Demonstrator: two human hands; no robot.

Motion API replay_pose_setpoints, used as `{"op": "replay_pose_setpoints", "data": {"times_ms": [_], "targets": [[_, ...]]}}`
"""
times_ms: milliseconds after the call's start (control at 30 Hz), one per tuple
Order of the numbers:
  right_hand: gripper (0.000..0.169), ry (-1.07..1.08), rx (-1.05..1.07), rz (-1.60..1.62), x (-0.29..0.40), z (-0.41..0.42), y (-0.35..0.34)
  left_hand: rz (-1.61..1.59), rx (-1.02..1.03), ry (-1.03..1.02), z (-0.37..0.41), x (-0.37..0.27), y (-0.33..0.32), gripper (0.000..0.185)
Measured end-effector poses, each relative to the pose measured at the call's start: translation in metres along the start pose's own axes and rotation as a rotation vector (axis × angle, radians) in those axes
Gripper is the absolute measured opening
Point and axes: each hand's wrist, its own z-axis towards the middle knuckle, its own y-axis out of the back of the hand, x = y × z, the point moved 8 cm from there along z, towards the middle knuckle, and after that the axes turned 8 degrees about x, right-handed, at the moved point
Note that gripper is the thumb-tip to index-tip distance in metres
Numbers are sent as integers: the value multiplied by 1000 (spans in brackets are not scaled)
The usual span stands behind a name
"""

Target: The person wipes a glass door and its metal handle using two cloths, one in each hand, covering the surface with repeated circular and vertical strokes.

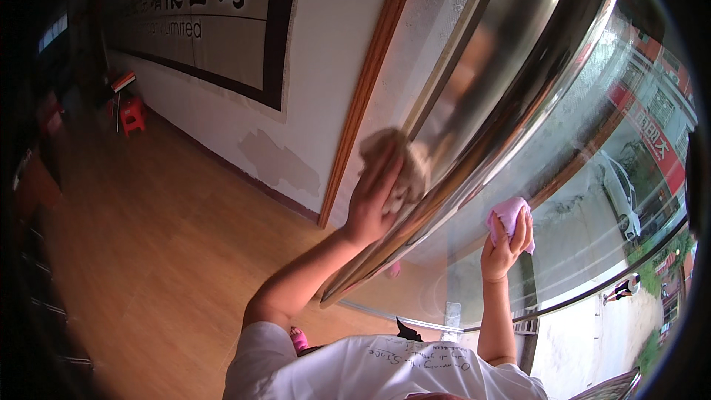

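My left hand (371, 200) is shut on a bunched brownish-grey cloth (417, 169), blurred, beside the polished metal door handle (547, 83). That long tubular handle runs diagonally across the view. To its right, my right hand (501, 247) grips a folded pink cloth (508, 214) and appears to press it to the glass door pane (466, 266). The pane shows reflections and faint streaks. Both of my arms reach up from a white T-shirt (389, 366) bearing writing.
A brown wooden trim strip (366, 94) edges the white wall (322, 55). On the wall hangs a large framed sign (233, 61) with writing. A red plastic stool (133, 115) stands on the wood-look floor (155, 244). Beyond the glass are a white car (619, 194) and a person (625, 289).
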Motion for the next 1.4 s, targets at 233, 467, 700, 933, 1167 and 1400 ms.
{"op": "replay_pose_setpoints", "data": {"times_ms": [233, 467, 700, 933, 1167, 1400], "targets": [[39, 23, 2, 7, 9, 4, -6, -57, -156, -278, 170, -54, 42, 72], [38, -41, 14, -11, 11, 7, -5, -861, 411, -636, 345, -109, 51, 14], [38, -97, 65, -13, 13, -15, -11, 89, -372, -724, 270, -104, 30, 20], [37, -24, 118, 43, 16, -32, 4, 281, -37, -513, 169, -98, 19, 56], [33, 90, 22, 121, 16, -31, 32, 525, 106, -524, 162, -115, 20, 62], [21, 81, -21, 193, 9, -61, 35, 190, 87, -697, 320, -189, 36, 46]]}}
